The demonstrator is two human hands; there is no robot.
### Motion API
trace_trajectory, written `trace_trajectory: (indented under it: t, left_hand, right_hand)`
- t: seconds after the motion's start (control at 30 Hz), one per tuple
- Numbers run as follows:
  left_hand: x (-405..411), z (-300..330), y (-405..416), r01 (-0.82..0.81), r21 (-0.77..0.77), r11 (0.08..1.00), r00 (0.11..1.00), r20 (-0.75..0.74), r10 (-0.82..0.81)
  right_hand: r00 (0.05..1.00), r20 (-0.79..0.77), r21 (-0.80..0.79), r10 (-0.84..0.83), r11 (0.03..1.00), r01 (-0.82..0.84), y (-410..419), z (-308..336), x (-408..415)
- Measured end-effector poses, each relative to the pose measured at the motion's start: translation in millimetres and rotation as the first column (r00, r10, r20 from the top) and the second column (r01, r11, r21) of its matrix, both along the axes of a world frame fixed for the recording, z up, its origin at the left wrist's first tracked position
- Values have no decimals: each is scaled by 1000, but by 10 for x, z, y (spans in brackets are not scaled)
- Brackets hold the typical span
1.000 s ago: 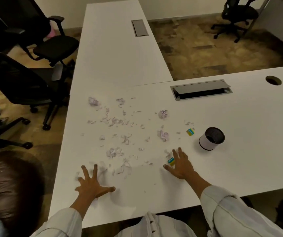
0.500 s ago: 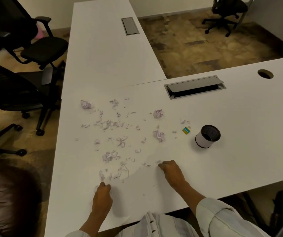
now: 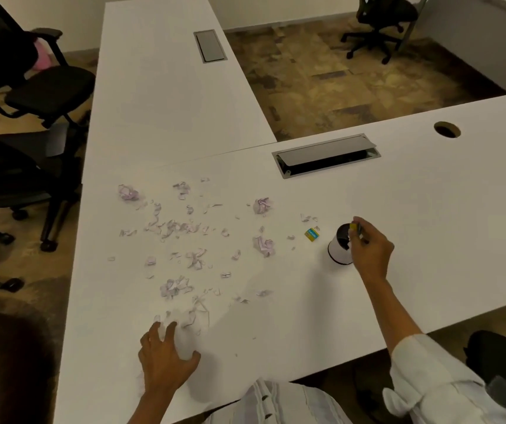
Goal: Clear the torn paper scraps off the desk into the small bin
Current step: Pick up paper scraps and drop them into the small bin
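Many pale lilac torn paper scraps lie scattered over the white desk, with crumpled balls among them. The small bin, white with a dark inside, stands right of the scraps. My right hand hovers over the bin's rim, pinching a small yellow and blue scrap with some paper. A second yellow and blue scrap lies just left of the bin. My left hand rests near the desk's front edge, fingers curled over scraps at the pile's near end.
A cable tray slot sits behind the scraps, and a round cable hole is at the far right. Black office chairs stand along the left side. A second white desk extends away.
My right hand picked up the coloured scrap from the desk front and carried it right to the bin's mouth. My left hand closed and slid rightward onto the near scraps.
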State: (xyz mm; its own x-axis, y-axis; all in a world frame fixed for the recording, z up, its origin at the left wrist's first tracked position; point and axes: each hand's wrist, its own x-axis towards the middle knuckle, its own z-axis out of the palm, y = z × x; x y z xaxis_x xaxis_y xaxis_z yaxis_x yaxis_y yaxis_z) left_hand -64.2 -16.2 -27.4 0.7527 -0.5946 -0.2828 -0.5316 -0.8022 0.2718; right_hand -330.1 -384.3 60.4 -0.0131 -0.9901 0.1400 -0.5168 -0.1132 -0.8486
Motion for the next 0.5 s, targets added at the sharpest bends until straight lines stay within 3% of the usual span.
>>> trace_trajectory:
  t: [0.17,0.3,0.4,0.5]
  left_hand:
    - [-39,-3,171,-96,75,993,995,-26,99]
    - [-55,3,330,-164,163,973,983,-52,174]
    - [-81,20,415,-224,221,949,969,-51,240]
    - [-116,19,457,-282,242,928,949,-71,307]
  right_hand:
    - [980,-159,91,121,990,-108,-202,-24,-62]
    - [974,-216,-9,71,997,-74,-88,-32,-63]
    - [976,-178,-45,125,990,-135,98,-58,39]
    - [972,-46,87,229,971,-225,424,-188,227]
